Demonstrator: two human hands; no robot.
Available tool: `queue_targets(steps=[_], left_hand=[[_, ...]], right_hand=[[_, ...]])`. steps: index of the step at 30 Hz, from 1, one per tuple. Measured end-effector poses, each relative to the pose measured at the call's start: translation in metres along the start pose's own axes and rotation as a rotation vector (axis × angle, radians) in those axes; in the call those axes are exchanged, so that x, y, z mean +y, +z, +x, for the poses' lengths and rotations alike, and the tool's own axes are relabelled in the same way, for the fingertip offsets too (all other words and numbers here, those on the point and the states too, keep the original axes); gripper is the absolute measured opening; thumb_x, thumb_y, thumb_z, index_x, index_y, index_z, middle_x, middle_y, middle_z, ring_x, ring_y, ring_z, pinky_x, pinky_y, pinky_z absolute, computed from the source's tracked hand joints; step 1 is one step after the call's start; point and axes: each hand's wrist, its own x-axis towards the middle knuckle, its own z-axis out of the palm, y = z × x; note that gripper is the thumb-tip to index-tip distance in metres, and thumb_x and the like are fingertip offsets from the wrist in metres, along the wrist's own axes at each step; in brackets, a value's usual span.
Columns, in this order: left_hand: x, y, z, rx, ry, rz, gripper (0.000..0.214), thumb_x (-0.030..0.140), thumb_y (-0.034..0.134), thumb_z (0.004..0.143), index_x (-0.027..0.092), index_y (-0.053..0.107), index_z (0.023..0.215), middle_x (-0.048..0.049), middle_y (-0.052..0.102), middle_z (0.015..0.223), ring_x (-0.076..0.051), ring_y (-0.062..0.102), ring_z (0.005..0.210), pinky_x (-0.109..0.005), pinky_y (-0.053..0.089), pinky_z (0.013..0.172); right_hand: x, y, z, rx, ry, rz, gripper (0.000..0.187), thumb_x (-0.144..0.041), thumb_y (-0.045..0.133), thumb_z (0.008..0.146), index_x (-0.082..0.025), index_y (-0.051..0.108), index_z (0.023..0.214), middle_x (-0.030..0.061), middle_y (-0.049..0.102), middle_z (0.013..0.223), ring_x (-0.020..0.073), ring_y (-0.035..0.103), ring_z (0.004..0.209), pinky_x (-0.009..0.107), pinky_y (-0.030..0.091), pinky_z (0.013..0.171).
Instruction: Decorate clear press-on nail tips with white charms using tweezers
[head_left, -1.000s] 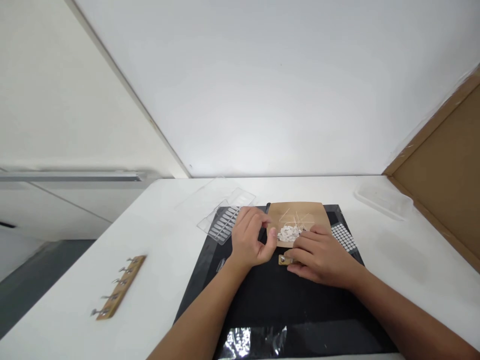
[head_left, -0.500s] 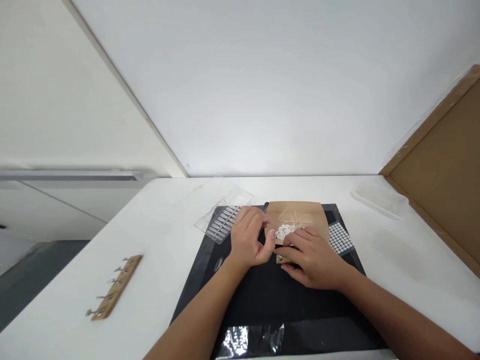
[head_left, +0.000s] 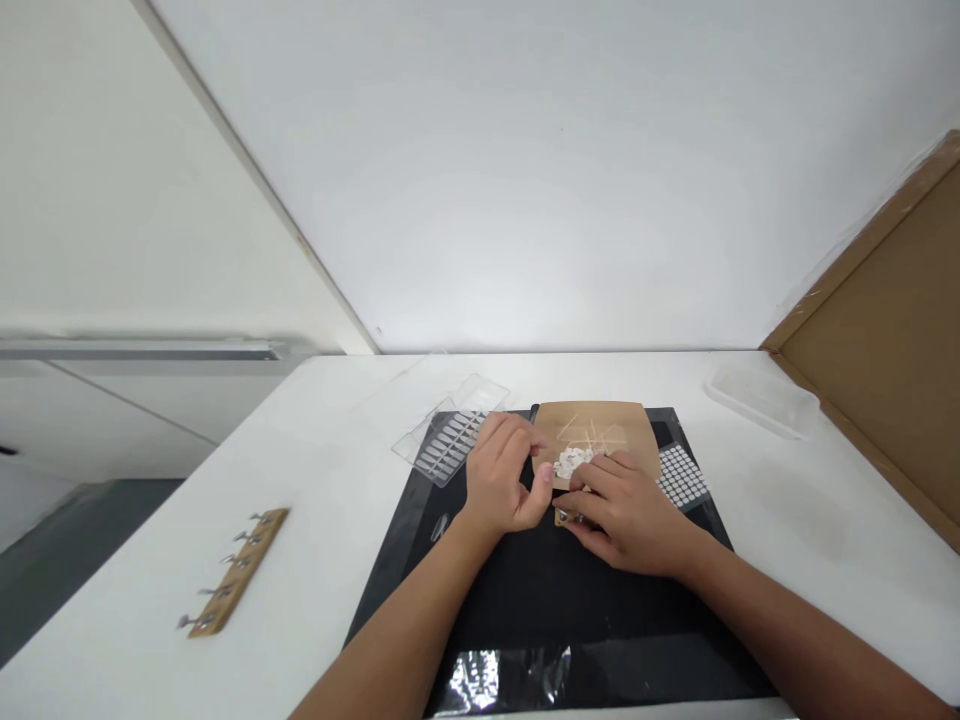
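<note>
My left hand (head_left: 504,475) hovers over the black mat (head_left: 555,620), thumb and bent fingers apart with nothing visible between them. Beside it, my right hand (head_left: 622,515) has its fingers closed around a small wooden stand (head_left: 562,517) with shiny metal bits. Most of that stand is hidden under the fingers. Just behind both hands lies a brown paper sheet (head_left: 637,430), bearing a pile of crumpled white pieces (head_left: 571,460) and several thin wooden sticks (head_left: 592,435). A sheet of white round adhesive dots (head_left: 681,477) lies right of my right hand.
Left of my left hand, clear nail tips (head_left: 450,445) stand in rows by a clear plastic case (head_left: 420,430). A wooden strip with metal posts (head_left: 238,575) lies on the white table's left. At right are a clear plastic tray (head_left: 765,400) and a cardboard box (head_left: 885,330).
The fingers of my right hand have drawn slightly closer together around the wooden stand. My left hand stays nearly in place. The whole view has shifted slightly.
</note>
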Motion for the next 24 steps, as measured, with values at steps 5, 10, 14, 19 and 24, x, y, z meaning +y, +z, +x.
queue_targets(steps=[5,10,14,19,24], left_hand=[[-0.0002,-0.0006,0.0000,-0.006,0.005,-0.004,0.008,0.024,0.051,0.090,0.021,0.057,0.094,-0.0048,0.056,0.076,-0.025,0.055,0.077,-0.042,0.044,0.073],[-0.0014,-0.0022,0.0015,-0.015,0.008,0.008,0.004,0.021,0.054,0.089,0.021,0.056,0.092,-0.0044,0.056,0.075,-0.025,0.054,0.077,-0.041,0.044,0.072],[-0.0020,-0.0035,0.0020,-0.011,0.008,0.025,0.005,0.022,0.054,0.089,0.021,0.057,0.093,-0.0044,0.056,0.075,-0.025,0.055,0.076,-0.041,0.045,0.073],[-0.0017,-0.0032,0.0016,-0.010,0.021,0.019,0.006,0.022,0.053,0.088,0.022,0.056,0.093,-0.0043,0.056,0.075,-0.026,0.054,0.076,-0.041,0.044,0.073],[-0.0021,-0.0028,0.0010,-0.012,0.010,0.017,0.006,0.024,0.052,0.088,0.022,0.056,0.093,-0.0043,0.056,0.075,-0.026,0.055,0.076,-0.041,0.044,0.073]], right_hand=[[-0.0052,-0.0023,0.0004,-0.014,0.027,0.012,0.024,-0.024,0.064,0.097,-0.021,0.069,0.121,0.0061,0.068,0.101,0.0231,0.059,0.095,0.040,0.035,0.083],[-0.0064,-0.0014,-0.0006,0.007,0.031,0.038,0.030,-0.017,0.063,0.094,-0.020,0.068,0.123,0.0063,0.070,0.102,0.0232,0.059,0.096,0.040,0.036,0.083],[-0.0058,-0.0007,-0.0013,-0.003,0.000,0.061,0.031,-0.015,0.061,0.097,-0.020,0.067,0.126,0.0068,0.071,0.104,0.0235,0.059,0.098,0.040,0.038,0.084],[-0.0071,0.0016,-0.0008,0.009,0.017,0.062,0.029,-0.016,0.061,0.099,-0.020,0.067,0.126,0.0060,0.071,0.102,0.0234,0.060,0.098,0.039,0.038,0.084],[-0.0058,0.0049,-0.0013,0.018,0.041,0.060,0.025,-0.019,0.063,0.100,-0.021,0.067,0.124,0.0051,0.072,0.100,0.0227,0.060,0.097,0.039,0.038,0.083]])
